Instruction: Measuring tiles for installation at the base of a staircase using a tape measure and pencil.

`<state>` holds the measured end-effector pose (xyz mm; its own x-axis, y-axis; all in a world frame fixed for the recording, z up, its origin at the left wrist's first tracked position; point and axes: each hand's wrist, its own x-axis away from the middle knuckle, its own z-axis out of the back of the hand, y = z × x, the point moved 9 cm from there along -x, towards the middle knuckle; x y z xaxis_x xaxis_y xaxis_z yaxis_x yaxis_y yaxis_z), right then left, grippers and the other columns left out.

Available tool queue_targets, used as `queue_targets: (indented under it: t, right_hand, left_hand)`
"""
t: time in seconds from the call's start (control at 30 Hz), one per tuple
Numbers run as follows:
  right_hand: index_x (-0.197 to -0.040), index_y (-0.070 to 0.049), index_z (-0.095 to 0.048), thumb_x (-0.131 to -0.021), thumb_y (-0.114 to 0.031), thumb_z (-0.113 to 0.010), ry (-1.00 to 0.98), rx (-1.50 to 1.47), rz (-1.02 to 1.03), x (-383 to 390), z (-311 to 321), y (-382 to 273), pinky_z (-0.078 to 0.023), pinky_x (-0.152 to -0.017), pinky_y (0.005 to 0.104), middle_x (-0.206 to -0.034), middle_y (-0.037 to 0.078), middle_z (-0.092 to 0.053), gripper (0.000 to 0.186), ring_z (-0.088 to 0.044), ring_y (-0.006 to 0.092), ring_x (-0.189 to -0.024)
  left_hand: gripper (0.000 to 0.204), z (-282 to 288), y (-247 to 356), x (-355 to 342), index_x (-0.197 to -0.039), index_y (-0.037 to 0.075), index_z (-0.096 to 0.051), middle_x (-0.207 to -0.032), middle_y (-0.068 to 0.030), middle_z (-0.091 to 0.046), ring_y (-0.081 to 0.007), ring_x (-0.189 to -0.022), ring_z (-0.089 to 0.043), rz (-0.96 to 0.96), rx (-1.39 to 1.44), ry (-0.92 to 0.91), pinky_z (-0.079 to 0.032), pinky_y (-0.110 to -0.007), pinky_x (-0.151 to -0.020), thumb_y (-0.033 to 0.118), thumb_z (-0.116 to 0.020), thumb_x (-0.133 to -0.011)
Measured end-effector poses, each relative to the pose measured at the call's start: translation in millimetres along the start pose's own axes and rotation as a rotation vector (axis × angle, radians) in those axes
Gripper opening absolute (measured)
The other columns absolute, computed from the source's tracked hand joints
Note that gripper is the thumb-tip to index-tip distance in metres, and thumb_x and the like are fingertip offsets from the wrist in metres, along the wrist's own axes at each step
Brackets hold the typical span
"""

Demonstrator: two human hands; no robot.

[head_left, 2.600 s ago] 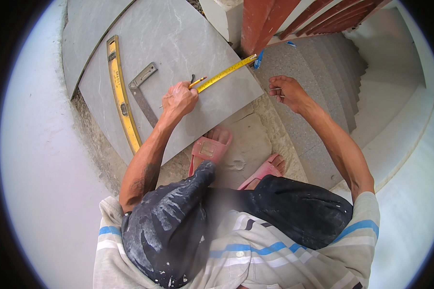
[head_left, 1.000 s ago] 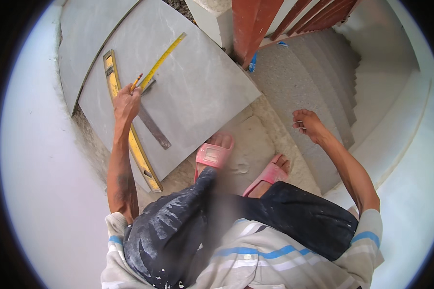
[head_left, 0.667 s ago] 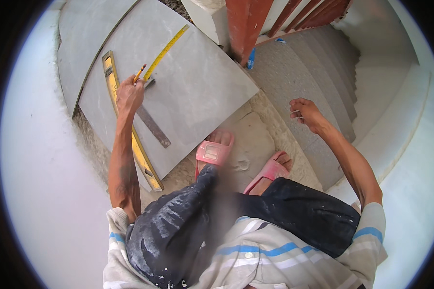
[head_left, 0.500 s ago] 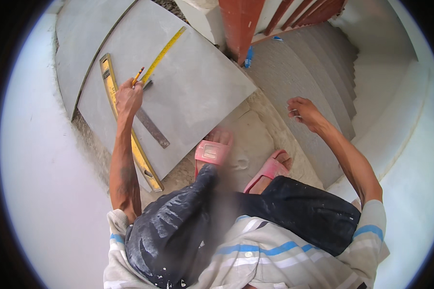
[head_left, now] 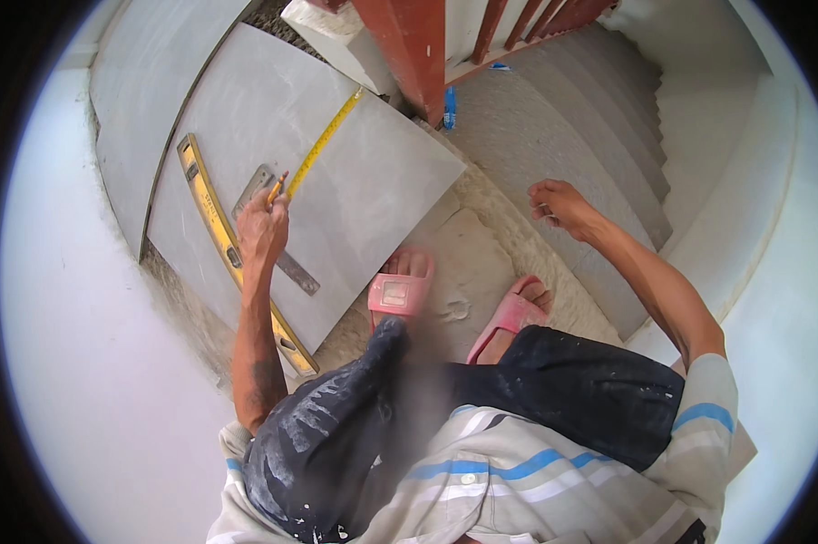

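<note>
My left hand (head_left: 262, 228) is closed over the large grey tile, a pencil (head_left: 277, 189) sticking up from its fingers. From the same hand a yellow measuring tape (head_left: 323, 136) runs out to the tile's far edge; its case is hidden. Partly beneath the hand lies a flat metal square (head_left: 297, 273) on the grey tile (head_left: 382, 186). A yellow spirit level (head_left: 211, 210) rests along the tile's left side. My right hand (head_left: 563, 208) hovers above the stairs, fingers loosely curled and apart, with nothing visible in them.
Grey stairs (head_left: 554, 127) curve down at the right. A red post (head_left: 404, 59) and railing stand at the far side, beside a white block (head_left: 341, 41). My feet, in pink sandals (head_left: 400, 292), are on rough concrete (head_left: 468, 249). Pale walls (head_left: 110, 363) close in both sides.
My left hand has moved right and nearer with the pencil and tape. The tape's far end has slid along the tile edge. The view has shifted slightly; my right hand keeps its pose.
</note>
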<state>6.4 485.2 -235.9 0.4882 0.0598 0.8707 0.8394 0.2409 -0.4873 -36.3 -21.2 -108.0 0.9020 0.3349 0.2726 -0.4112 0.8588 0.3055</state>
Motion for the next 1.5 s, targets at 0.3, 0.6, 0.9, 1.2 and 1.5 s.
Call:
queue_targets:
  t: [0.3, 0.6, 0.9, 1.2, 1.5]
  right_hand:
    - [-0.112, -0.007, -0.059, -0.094, -0.015, -0.057, -0.118, 0.002, -0.016, -8, -14, 8, -0.041, -0.062, 0.0264, -0.094, 0.000, -0.059, 0.020, -0.060, 0.0104, -0.078]
    - [-0.105, -0.005, -0.060, -0.092, -0.013, -0.057, -0.099, -0.033, -0.027, -18, -14, 20, -0.040, -0.056, 0.0271, -0.090, 0.003, -0.060, 0.015, -0.062, 0.0138, -0.076]
    - [-0.103, -0.006, -0.060, -0.092, -0.012, -0.057, -0.096, -0.024, -0.030, -20, -17, 21, -0.040, -0.057, 0.0279, -0.088, 0.002, -0.061, 0.013, -0.061, 0.0144, -0.076]
    - [-0.104, -0.010, -0.060, -0.091, -0.012, -0.059, -0.115, 0.038, -0.065, -18, -28, 26, -0.040, -0.060, 0.0267, -0.088, -0.001, -0.061, 0.014, -0.060, 0.0098, -0.075]
    - [-0.113, -0.007, -0.060, -0.089, -0.004, -0.048, -0.170, 0.098, -0.083, -10, -37, 18, -0.040, -0.060, 0.0258, -0.082, 0.000, -0.061, 0.027, -0.058, 0.0103, -0.071]
  left_hand:
    - [0.030, -5, 14, 21, -0.084, -0.001, -0.062, -0.065, -0.0193, -0.057, -0.0293, -0.061, -0.057, 0.009, 0.046, -0.021, -0.045, -0.042, -0.062, 0.027, -0.056, -0.089]
    - [0.029, -10, 12, 20, -0.084, 0.000, -0.063, -0.064, -0.0175, -0.056, -0.0268, -0.060, -0.057, 0.031, 0.049, -0.036, -0.044, -0.042, -0.061, 0.027, -0.056, -0.089]
    - [0.031, -12, 7, 17, -0.085, -0.001, -0.064, -0.064, -0.0183, -0.056, -0.0289, -0.061, -0.057, 0.033, 0.026, -0.048, -0.045, -0.043, -0.063, 0.029, -0.055, -0.089]
    - [0.032, -13, 3, 16, -0.087, -0.001, -0.064, -0.067, -0.0204, -0.058, -0.0309, -0.064, -0.058, 0.061, 0.024, -0.047, -0.045, -0.043, -0.064, 0.030, -0.056, -0.089]
    - [0.032, -13, 7, 17, -0.090, -0.001, -0.065, -0.070, -0.0208, -0.060, -0.0337, -0.067, -0.061, 0.087, 0.058, -0.057, -0.047, -0.044, -0.067, 0.030, -0.059, -0.088]
